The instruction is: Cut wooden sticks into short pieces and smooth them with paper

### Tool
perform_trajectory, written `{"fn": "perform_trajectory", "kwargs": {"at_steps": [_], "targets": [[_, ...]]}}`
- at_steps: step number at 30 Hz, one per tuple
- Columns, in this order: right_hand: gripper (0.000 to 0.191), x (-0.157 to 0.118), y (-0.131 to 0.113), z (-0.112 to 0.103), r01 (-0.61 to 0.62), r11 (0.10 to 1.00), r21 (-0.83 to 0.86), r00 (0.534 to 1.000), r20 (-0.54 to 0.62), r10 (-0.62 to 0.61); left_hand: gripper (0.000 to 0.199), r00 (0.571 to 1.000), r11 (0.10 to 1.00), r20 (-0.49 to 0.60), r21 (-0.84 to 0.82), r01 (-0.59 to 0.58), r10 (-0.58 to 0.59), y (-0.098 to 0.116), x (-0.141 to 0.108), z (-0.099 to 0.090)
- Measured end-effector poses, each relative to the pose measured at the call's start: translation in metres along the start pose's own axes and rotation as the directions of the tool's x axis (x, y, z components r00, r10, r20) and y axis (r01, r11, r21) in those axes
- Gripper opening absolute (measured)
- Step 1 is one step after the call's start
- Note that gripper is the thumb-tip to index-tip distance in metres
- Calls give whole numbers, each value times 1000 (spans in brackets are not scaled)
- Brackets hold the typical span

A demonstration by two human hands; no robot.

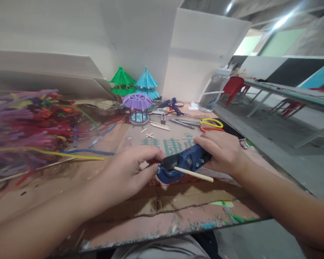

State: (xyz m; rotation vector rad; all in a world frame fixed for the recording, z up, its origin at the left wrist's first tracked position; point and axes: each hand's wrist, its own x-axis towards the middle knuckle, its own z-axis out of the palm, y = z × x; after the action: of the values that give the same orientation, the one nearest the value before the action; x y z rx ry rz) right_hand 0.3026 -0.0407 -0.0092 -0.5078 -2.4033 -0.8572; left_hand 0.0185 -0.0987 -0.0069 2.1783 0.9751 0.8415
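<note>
Clock centred on the cutter, 12 away from the person.

- Desk [129, 233]: paint-marked along its near edge; carries the lot.
- Stem heap [29, 133]: tangled, mixed colours, 9 to 10 o'clock.
- Jar [214, 91]: clear, upright, between 12 and 1.
- Three model huts at 11: green [122, 81], blue [146, 81], purple [137, 102] in front.
- Right hand [223, 149]: between 2 and 3, wrapped closed around the handles of the cutter [190, 160].
- Left hand [133, 169]: at 9, thumb and forefinger nearly together at the cutter's nose. Cannot tell whether they pinch the stick's hidden end or only steady the tool.
- Scissors [211, 124]: 1 o'clock, beyond the right hand.
- Stick [195, 175]: pale, lying across the cutter's nose beside the dark blade, visible end toward 4.
- Short sticks [160, 126]: loose at 11, near the purple hut.

Step in hand, my reading: setting the stick in the cutter. A clean bite calls for a steady stick, left fingertips clear of the blade and an even right-hand squeeze.
</note>
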Motion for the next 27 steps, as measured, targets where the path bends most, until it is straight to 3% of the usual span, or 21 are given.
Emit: {"fn": "perform_trajectory", "kwargs": {"at_steps": [12,16,23,27], "targets": [[4,-2,3,2,59,998,5,998,25,-59,19,998,998,-58,-49,27,-29,-5,4,-1],[11,-2,8,12,1,1000,-27,1000,23,-1,15,989,995,-124,-69,70,-78,-17,8,0],[17,-11,8,38,14,997,77,998,-67,-9,14,968,897,-117,-415,154,-221,-15,12,-2],[16,-12,1,52,61,992,110,998,15,-63,20,958,828,-88,-528,187,-273,-10,12,-1]]}}
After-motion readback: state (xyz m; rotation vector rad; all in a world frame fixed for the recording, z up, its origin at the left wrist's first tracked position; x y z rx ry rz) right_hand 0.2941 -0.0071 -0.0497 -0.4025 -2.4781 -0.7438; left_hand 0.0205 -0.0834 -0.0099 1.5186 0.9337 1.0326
